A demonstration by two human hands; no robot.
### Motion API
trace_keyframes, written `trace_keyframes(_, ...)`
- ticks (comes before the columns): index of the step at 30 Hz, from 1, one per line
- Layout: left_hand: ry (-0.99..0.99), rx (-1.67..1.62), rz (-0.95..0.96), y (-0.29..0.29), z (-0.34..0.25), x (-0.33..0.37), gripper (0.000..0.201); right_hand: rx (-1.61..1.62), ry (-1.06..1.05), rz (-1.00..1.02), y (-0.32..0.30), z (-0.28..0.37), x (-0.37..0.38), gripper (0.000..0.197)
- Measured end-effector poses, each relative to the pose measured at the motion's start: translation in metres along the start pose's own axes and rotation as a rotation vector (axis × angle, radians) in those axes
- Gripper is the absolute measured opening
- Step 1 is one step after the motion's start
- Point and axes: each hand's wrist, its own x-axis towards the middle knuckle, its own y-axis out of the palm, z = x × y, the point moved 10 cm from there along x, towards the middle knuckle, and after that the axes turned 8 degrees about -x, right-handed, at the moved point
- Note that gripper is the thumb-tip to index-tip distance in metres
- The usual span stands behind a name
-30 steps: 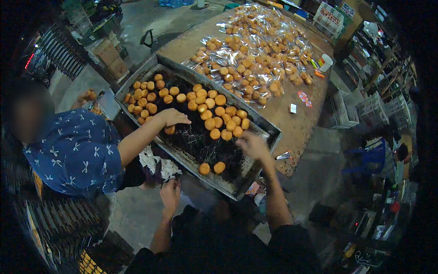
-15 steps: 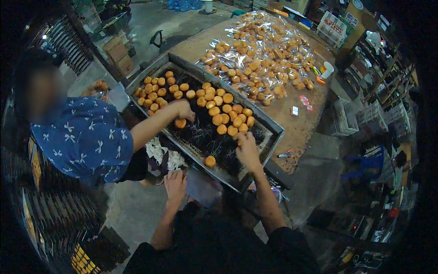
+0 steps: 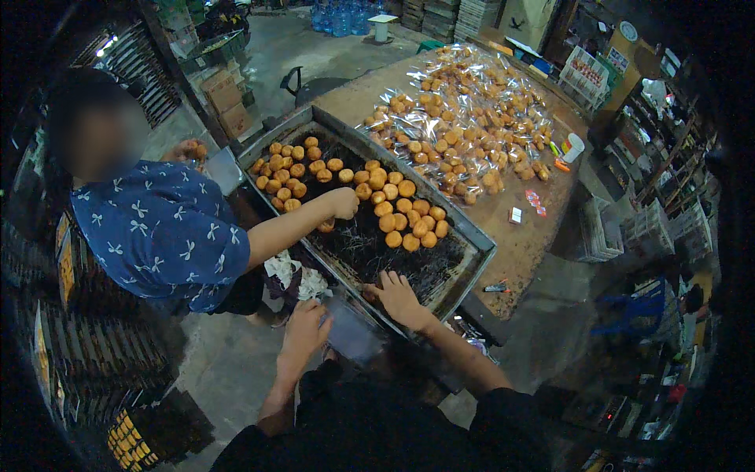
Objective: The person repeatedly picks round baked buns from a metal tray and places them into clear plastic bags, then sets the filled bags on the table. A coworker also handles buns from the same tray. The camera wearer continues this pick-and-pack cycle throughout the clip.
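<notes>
My right hand [image 3: 399,296] rests fingers spread on the dark rack at the near end of a big metal tray [image 3: 475,237], its thumb against a lone golden bun [image 3: 370,294]. My left hand [image 3: 303,330] is below the tray's near rim and grips the edge of a clear plastic bag [image 3: 350,334]. Several more round buns [image 3: 393,214] lie across the far half of the tray. A co-worker in a blue patterned shirt [image 3: 161,232] reaches in from the left, their hand [image 3: 344,203] closed over a bun [image 3: 326,226].
Clear bags filled with buns [image 3: 464,126] cover the wooden table [image 3: 523,248] beyond the tray. A white cup [image 3: 574,147] and small packets sit at its right edge. Crumpled white paper [image 3: 295,277] lies by the tray. Dark stacked racks [image 3: 86,354] stand at left, crates and shelves at right.
My right hand has moved down and left to the single bun at the near end. One of the two near buns is gone. The co-worker's hand shifted right along the tray.
</notes>
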Motion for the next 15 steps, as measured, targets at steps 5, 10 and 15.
trace_keyframes(5, 0.107, -0.067, 0.043, -0.044, -0.047, 0.004, 0.017, 0.796, 0.483, 0.210, 0.018, -0.039, -0.008, 0.049)
trace_keyframes(10, 0.175, -0.178, 0.204, -0.045, -0.086, 0.015, 0.016, 1.930, 0.625, -0.146, -0.051, -0.040, -0.014, 0.044)
trace_keyframes(15, 0.319, -0.210, 0.263, -0.025, -0.121, 0.023, 0.021, 1.744, 0.408, -0.230, -0.132, -0.008, -0.008, 0.049)
